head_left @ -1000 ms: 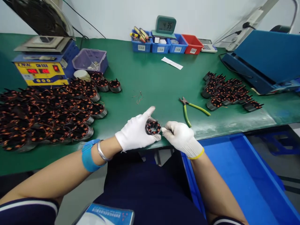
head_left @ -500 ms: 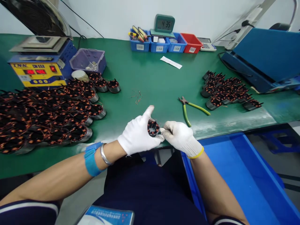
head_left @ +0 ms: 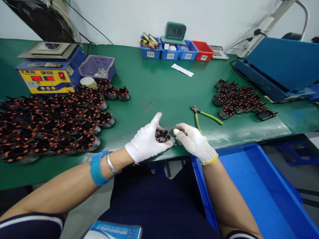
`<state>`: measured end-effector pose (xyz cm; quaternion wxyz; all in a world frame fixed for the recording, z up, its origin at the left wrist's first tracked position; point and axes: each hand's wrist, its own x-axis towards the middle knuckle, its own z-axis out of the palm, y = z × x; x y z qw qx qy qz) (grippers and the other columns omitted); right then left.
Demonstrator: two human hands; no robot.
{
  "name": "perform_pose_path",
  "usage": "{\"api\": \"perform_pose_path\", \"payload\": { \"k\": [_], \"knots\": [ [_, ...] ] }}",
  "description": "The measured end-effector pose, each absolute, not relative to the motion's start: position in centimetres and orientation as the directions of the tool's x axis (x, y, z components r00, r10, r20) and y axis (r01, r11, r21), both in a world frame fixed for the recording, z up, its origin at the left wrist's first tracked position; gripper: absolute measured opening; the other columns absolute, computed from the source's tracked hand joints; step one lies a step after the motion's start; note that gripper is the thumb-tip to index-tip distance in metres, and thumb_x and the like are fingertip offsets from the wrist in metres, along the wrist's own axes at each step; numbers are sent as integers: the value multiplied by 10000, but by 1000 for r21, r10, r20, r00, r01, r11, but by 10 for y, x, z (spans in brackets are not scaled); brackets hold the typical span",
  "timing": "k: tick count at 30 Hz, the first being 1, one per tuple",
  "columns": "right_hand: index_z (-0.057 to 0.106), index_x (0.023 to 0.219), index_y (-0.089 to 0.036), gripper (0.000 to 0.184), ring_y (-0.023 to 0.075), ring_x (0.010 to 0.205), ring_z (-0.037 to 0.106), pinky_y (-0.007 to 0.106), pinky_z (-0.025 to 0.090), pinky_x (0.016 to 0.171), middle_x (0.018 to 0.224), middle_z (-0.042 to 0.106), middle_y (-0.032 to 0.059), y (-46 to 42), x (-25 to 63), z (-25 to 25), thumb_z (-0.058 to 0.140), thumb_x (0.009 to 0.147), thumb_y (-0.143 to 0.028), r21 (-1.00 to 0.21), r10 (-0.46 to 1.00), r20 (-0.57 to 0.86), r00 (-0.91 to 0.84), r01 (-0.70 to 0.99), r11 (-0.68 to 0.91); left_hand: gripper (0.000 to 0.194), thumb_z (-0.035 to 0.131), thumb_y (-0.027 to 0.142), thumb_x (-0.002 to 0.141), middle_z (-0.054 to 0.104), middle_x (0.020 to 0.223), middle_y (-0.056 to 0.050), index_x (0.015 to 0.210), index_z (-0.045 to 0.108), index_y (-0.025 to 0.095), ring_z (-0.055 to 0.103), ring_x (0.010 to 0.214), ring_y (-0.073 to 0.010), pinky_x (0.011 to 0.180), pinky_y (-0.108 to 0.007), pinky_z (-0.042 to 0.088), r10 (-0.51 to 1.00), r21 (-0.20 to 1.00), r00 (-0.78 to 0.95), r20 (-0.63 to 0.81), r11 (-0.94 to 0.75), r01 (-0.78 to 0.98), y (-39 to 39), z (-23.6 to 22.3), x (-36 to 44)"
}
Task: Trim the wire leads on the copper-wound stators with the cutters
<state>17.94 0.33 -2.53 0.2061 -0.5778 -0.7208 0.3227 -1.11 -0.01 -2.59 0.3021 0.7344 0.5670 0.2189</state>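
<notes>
Near the front edge of the green bench, my left hand [head_left: 144, 142], in a white glove, grips a small round stator [head_left: 162, 135] with copper windings, its index finger pointing up. My right hand [head_left: 191, 141], also gloved, is pinched shut right beside the stator, fingertips at its right side; what it pinches is too small to make out. A large heap of similar wound stators [head_left: 50, 122] lies to the left of my hands. A smaller group of stators [head_left: 239, 99] lies to the right.
Green-handled cutters [head_left: 203, 116] lie just beyond my right hand. A yellow-and-blue solder station [head_left: 47, 74] and a purple tray [head_left: 97, 66] stand back left. Blue and red bins [head_left: 174, 51] with a clock line the wall. A blue machine [head_left: 279, 66] sits right; a blue crate [head_left: 254, 192] below.
My hands stay together on the stator; the right hand's fingertips shifted slightly up and away from the stator's lower right edge. The view tilted a little.
</notes>
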Motion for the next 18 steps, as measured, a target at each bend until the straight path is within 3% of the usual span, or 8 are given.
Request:
{"api": "perform_pose_path", "payload": {
  "k": [2, 5, 7, 10, 13, 18],
  "knots": [
    [619, 873, -210, 258, 142, 650, 541, 245, 370, 601, 700, 623, -14, 7, 176, -26, 456, 907, -406, -706, 964, -99, -245, 701, 105, 1087, 701, 530, 668, 707, 1107, -41, 1546, 159, 190, 684, 1032, -243, 929, -360, 524, 965, 698, 258, -43, -156, 698, 2, -26, -13],
    [587, 731, -210, 218, 164, 667, 547, 258, 344, 578, 696, 623, 12, 13, 175, -23, 523, 844, -384, -486, 987, -140, -83, 874, 5, 1137, 722, 520, 644, 711, 1118, -43, 1556, 127, 192, 688, 1029, -245, 920, -359, 527, 956, 702, 283, -75, -150, 696, 5, -23, -17],
    [616, 751, -207, 222, 184, 708, 569, 268, 346, 588, 728, 641, 35, 17, 175, -20, 521, 847, -383, -382, 993, -112, 26, 922, -67, 1162, 729, 511, 634, 713, 1125, -41, 1561, 102, 198, 689, 1024, -249, 913, -360, 528, 945, 700, 311, -104, -153, 698, 7, -20, -20],
    [681, 894, -208, 291, 181, 765, 605, 265, 393, 639, 810, 689, 38, 24, 172, -16, 483, 899, -420, -553, 985, -138, -101, 833, 8, 1209, 741, 488, 624, 714, 1124, -40, 1566, 39, 200, 688, 1023, -250, 901, -352, 525, 928, 702, 350, -127, -165, 693, 10, -17, -22],
    [695, 938, -217, 244, 166, 755, 610, 257, 424, 657, 846, 709, 14, 30, 161, -18, 591, 835, -412, -715, 941, -171, -291, 694, 85, 1248, 748, 479, 619, 707, 1113, -54, 1565, -10, 184, 690, 1003, -268, 881, -371, 524, 927, 684, 349, -136, -167, 710, 12, -16, -22],
    [628, 769, -200, 150, 141, 653, 568, 256, 429, 612, 701, 652, -14, 30, 152, -27, 632, 752, -349, -856, 962, -156, -225, 516, -17, 1247, 774, 476, 592, 698, 1100, -56, 1564, 48, 189, 688, 991, -280, 872, -379, 516, 915, 674, 379, -137, -194, 713, 15, -18, -23]
  ]
}}
